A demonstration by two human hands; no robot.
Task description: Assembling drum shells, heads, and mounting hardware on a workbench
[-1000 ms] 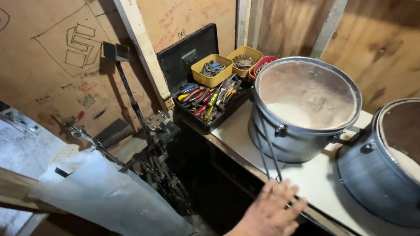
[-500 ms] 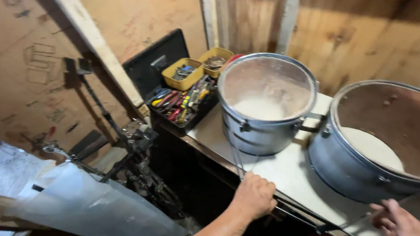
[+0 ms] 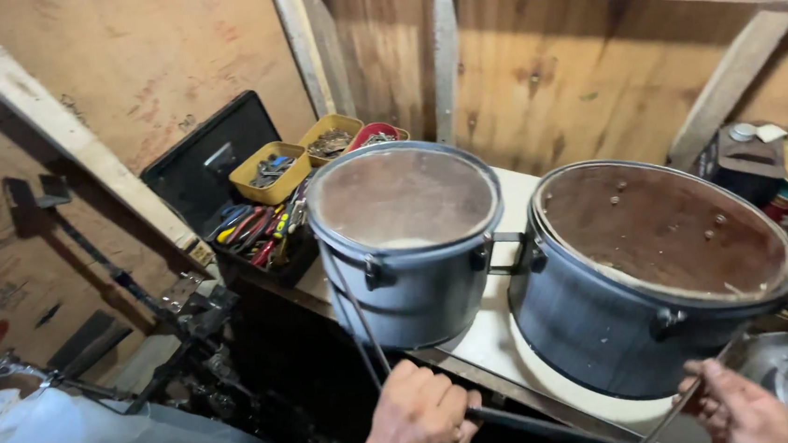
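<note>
Left hand clenched around a dark rod running along the front edge of the white counter; a second ago it was open and flat on that edge, half a second ago already closing, so the grip is now fully set. Right hand has come into view at bottom right, fingers pinching a thin metal bar just below the large pot; it was absent a second ago, so both hands are now engaged. Large pot sits on the counter to the right, smaller pot to its left, side handles nearly meeting between them. Small pot's wire bail hangs down its front toward the left hand. Open tool case with yellow trays and hand tools sits behind-left of the small pot. Whether rod and bar are one part: cannot tell.
</note>
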